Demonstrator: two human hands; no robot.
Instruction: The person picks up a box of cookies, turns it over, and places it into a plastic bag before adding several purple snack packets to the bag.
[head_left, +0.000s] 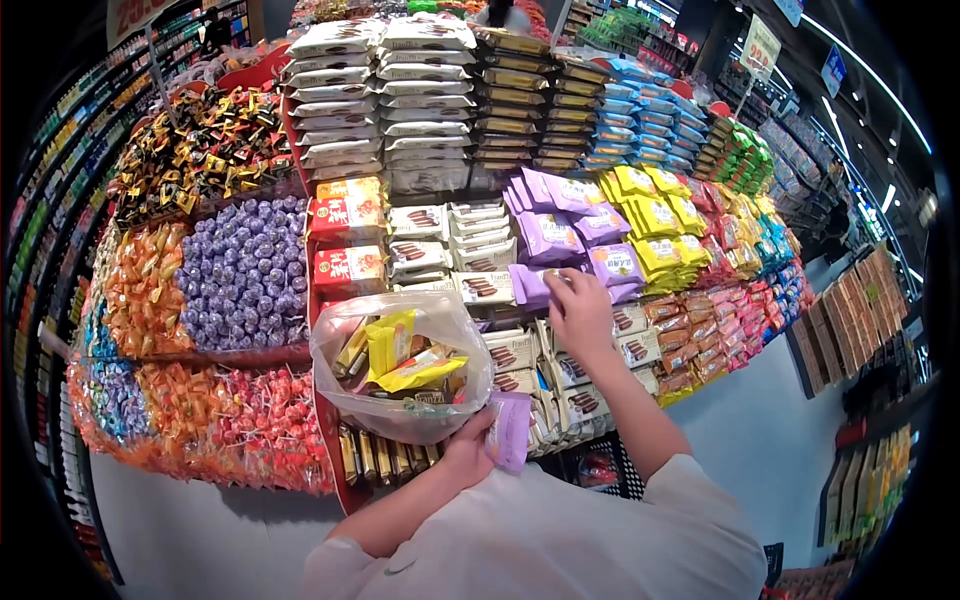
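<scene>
A clear plastic bag (pixel 330 345) stands open on the display, with yellow packets (pixel 420 370) and dark ones inside. My left hand (pixel 468 450) is closed at the bag's lower right, gripping a purple packet (pixel 509 430) against the bag's side. Farther right, my right hand (pixel 580 310) reaches over the purple packets (pixel 550 237) with its fingers bent. Its fingertips touch or hover by a purple packet; what they hold, if anything, is hidden. White packets (pixel 510 350) lie in rows between the two hands.
Stacks of white packs (pixel 428 100) rise at the back. Purple round sweets (pixel 243 270) and orange-wrapped ones (pixel 155 285) fill bins on the left. Yellow packets (pixel 655 215) lie right of the purple ones. Wooden crates (pixel 855 310) stand at the far right, across the floor.
</scene>
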